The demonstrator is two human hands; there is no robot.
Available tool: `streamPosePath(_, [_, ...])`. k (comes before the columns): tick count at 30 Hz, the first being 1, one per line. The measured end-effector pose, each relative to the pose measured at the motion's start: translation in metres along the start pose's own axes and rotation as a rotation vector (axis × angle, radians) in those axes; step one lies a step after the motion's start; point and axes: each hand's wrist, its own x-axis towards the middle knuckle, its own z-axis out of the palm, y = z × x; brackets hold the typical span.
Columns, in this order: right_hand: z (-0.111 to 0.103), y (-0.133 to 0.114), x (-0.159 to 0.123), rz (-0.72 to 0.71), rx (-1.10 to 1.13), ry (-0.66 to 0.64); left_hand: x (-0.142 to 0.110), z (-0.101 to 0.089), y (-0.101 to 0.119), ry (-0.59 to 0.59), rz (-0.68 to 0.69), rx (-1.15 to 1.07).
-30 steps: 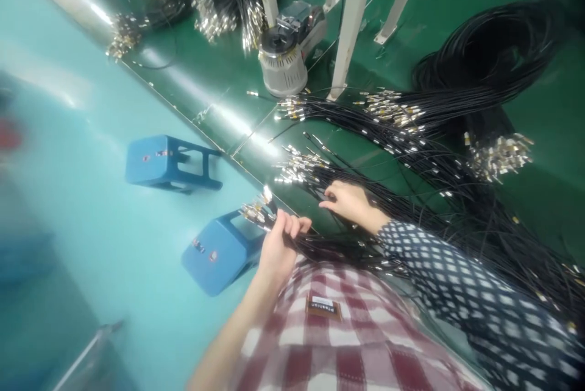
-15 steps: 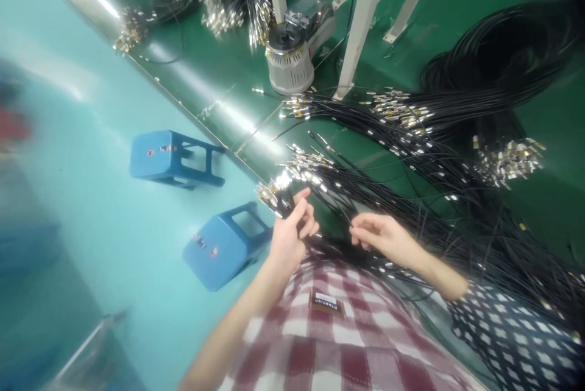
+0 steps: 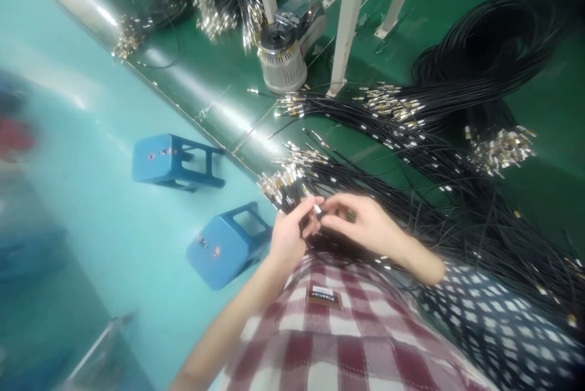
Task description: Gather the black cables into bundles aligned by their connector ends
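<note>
My left hand (image 3: 292, 229) is closed around a bunch of black cables, whose silvery connector ends (image 3: 276, 187) stick out past the thumb toward the blue stools. Close against it, my right hand (image 3: 361, 220) has thumb and forefinger curled at a single black cable with a metal tip (image 3: 317, 209), at the left fingertips. How firmly the right fingers pinch it is partly hidden. Just beyond both hands lies a thick pile of black cables (image 3: 365, 181), with its metal ends (image 3: 301, 156) pointing left.
Two blue stools (image 3: 153, 156) stand on the pale floor at left. On the green surface are a grey motor-like machine (image 3: 283, 65), white metal legs (image 3: 350, 25), a large coil of black cable (image 3: 457, 50) and more cable bundles (image 3: 214, 10). A checked apron (image 3: 338, 342) covers my lap.
My right hand has moved left from the cable pile to meet my left hand, bringing the cable tip to the bunch. The left hand stays almost in place; the view has shifted slightly.
</note>
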Motion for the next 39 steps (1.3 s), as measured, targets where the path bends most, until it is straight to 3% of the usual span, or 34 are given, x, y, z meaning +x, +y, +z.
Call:
streamPosePath(2, [0.009, -0.010, 0.009, -0.011, 0.018, 0.101, -0.002, 0.000, 0.001, -0.002, 0.010, 0.003])
streamPosePath(4, [0.016, -0.005, 0.005, -0.052, -0.008, 0.096, -0.002, -0.001, 0.003, 0.018, -0.003, -0.011])
streamPosePath(8, [0.013, 0.041, -0.030, -0.185, -0.214, -0.005, 0.002, -0.008, 0.003, 0.048, -0.054, -0.062])
streamPosePath(10, [0.009, 0.059, -0.044, -0.195, -0.273, 0.037, 0.004, -0.010, 0.002, 0.031, -0.054, -0.078])
streamPosePath(12, [0.011, 0.061, -0.046, -0.199, -0.272, 0.093, 0.005, -0.010, 0.002, 0.014, -0.054, -0.087])
streamPosePath(17, [0.035, 0.020, -0.015, -0.177, -0.173, 0.099, 0.003, -0.015, 0.001, -0.010, -0.041, -0.063])
streamPosePath(19, [0.037, 0.009, 0.002, -0.145, -0.173, 0.030, 0.003, -0.022, -0.001, -0.007, -0.057, -0.023])
streamPosePath(21, [0.032, 0.014, 0.022, -0.107, -0.156, -0.129, 0.004, -0.031, -0.004, -0.002, -0.090, -0.042])
streamPosePath(23, [0.025, 0.033, 0.046, -0.039, -0.203, -0.182, 0.007, -0.039, -0.006, 0.003, -0.098, -0.116])
streamPosePath(27, [0.028, 0.082, 0.089, 0.014, -0.559, 0.138, 0.011, -0.046, -0.009, 0.033, -0.096, -0.191])
streamPosePath(30, [0.035, 0.101, 0.100, -0.011, -0.582, 0.162, 0.010, -0.045, -0.010, 0.068, -0.081, -0.195])
streamPosePath(39, [0.005, 0.088, 0.050, -0.112, -0.230, 0.308, 0.013, -0.030, -0.008, 0.019, 0.041, -0.181])
